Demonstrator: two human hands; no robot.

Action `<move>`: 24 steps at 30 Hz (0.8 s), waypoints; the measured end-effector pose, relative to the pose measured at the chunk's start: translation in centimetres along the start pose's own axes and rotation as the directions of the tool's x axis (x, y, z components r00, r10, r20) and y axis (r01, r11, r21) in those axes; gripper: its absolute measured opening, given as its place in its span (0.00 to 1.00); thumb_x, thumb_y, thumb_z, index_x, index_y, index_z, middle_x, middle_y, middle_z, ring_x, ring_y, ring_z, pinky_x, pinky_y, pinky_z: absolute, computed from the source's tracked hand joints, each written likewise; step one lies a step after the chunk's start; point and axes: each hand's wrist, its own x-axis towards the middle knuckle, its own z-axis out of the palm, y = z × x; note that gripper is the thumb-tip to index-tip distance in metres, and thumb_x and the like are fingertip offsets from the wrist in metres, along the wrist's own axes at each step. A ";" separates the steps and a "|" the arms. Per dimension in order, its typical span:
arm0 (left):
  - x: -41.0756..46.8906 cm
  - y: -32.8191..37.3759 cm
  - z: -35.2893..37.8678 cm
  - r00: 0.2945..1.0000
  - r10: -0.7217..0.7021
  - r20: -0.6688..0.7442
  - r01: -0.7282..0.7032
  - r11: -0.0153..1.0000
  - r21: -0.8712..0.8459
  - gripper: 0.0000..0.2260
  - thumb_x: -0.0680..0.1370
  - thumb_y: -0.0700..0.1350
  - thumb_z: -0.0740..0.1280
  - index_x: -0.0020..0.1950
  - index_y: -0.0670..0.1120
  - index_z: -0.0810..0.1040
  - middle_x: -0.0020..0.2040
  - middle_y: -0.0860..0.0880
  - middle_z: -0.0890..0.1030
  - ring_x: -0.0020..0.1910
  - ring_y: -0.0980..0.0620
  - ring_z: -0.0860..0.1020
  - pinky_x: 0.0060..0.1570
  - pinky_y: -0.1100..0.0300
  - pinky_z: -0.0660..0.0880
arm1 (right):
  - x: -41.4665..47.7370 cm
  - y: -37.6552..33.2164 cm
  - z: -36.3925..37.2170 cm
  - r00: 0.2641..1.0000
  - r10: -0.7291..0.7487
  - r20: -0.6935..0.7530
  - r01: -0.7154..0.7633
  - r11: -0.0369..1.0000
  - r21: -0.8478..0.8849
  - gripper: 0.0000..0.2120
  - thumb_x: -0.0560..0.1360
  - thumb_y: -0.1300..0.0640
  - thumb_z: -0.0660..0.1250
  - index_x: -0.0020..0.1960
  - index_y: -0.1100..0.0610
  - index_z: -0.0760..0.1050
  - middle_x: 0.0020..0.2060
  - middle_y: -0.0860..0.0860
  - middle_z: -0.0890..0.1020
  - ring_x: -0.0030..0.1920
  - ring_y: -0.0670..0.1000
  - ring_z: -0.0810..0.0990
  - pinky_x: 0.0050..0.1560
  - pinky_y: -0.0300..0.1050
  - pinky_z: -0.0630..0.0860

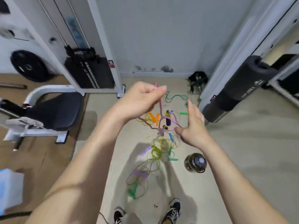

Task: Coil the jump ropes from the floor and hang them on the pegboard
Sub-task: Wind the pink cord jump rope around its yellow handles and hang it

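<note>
My left hand [142, 97] is raised and pinches the top of a pink jump rope [161, 109], which hangs down in loops in front of me. My right hand [192, 125] is lower, fingers straight, thumb out, with the pink rope's loop running against the thumb side. Below on the beige floor lie several more jump ropes: an orange-handled one [152, 118], a green one [175, 97], a yellow coil [159, 148], and an olive rope with purple and green handles [139, 178]. The pegboard is not in view.
A kettlebell [195, 162] stands on the floor at right. A weight machine with its stack [90, 70] and a padded seat [53, 110] are at left. A black foam roller pad [239, 88] juts in from the right. My shoes [173, 210] are at the bottom.
</note>
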 end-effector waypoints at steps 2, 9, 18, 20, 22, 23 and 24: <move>-0.6 3.1 -0.7 0.988 0.150 -0.029 -0.143 0.974 0.175 0.22 0.82 0.49 0.61 0.29 0.44 0.66 0.25 0.49 0.64 0.24 0.56 0.60 0.27 0.59 0.58 | -0.1 -2.9 -1.3 0.981 -0.192 0.016 0.185 0.962 0.203 0.53 0.67 0.56 0.77 0.79 0.51 0.45 0.78 0.49 0.54 0.77 0.47 0.50 0.75 0.42 0.49; -0.3 7.7 -5.8 0.905 0.378 -0.195 -0.391 0.920 -0.032 0.20 0.83 0.50 0.56 0.33 0.45 0.69 0.26 0.50 0.66 0.24 0.55 0.63 0.25 0.66 0.60 | 3.3 -10.0 2.2 0.926 -0.224 0.305 0.019 0.832 0.554 0.09 0.77 0.61 0.65 0.42 0.52 0.80 0.32 0.47 0.83 0.34 0.38 0.77 0.39 0.33 0.73; 2.9 4.7 -20.4 0.829 0.057 -0.556 -0.380 0.787 -0.486 0.20 0.84 0.53 0.53 0.36 0.46 0.70 0.23 0.51 0.66 0.20 0.56 0.58 0.22 0.66 0.51 | 2.9 -13.5 3.8 0.756 -0.200 0.623 -0.141 0.880 0.454 0.13 0.80 0.51 0.64 0.39 0.56 0.73 0.32 0.49 0.75 0.39 0.48 0.80 0.46 0.42 0.74; 3.6 3.2 -23.1 0.804 -0.041 -0.593 -0.367 0.751 -0.549 0.19 0.84 0.51 0.55 0.35 0.46 0.71 0.24 0.51 0.66 0.21 0.56 0.59 0.23 0.64 0.51 | 3.2 -13.4 3.1 0.834 -0.104 0.542 -0.014 0.978 0.210 0.15 0.81 0.53 0.62 0.37 0.56 0.72 0.31 0.50 0.78 0.35 0.50 0.78 0.42 0.46 0.77; 4.4 1.0 -23.6 0.800 -0.152 -0.581 -0.280 0.762 -0.585 0.14 0.81 0.46 0.60 0.36 0.46 0.75 0.26 0.52 0.71 0.25 0.56 0.65 0.28 0.63 0.59 | 3.5 -14.5 2.2 0.910 -0.005 0.416 -0.096 0.971 0.220 0.17 0.83 0.53 0.59 0.37 0.57 0.71 0.28 0.52 0.80 0.30 0.54 0.79 0.37 0.50 0.80; 4.6 -0.3 -22.8 0.812 -0.205 -0.546 -0.209 0.771 -0.601 0.09 0.79 0.43 0.63 0.39 0.46 0.78 0.28 0.52 0.74 0.28 0.56 0.69 0.34 0.63 0.63 | 3.7 -15.7 1.6 0.930 0.025 0.368 -0.158 0.929 0.335 0.17 0.83 0.53 0.57 0.38 0.58 0.71 0.28 0.54 0.81 0.28 0.55 0.79 0.33 0.49 0.80; 4.5 -1.8 -21.4 0.844 -0.253 -0.473 -0.118 0.773 -0.623 0.04 0.76 0.42 0.65 0.44 0.47 0.79 0.31 0.53 0.75 0.31 0.57 0.71 0.39 0.61 0.65 | 4.1 -17.1 0.9 0.946 0.032 0.322 -0.187 0.865 0.465 0.17 0.83 0.53 0.57 0.39 0.59 0.71 0.28 0.56 0.81 0.27 0.54 0.79 0.29 0.45 0.80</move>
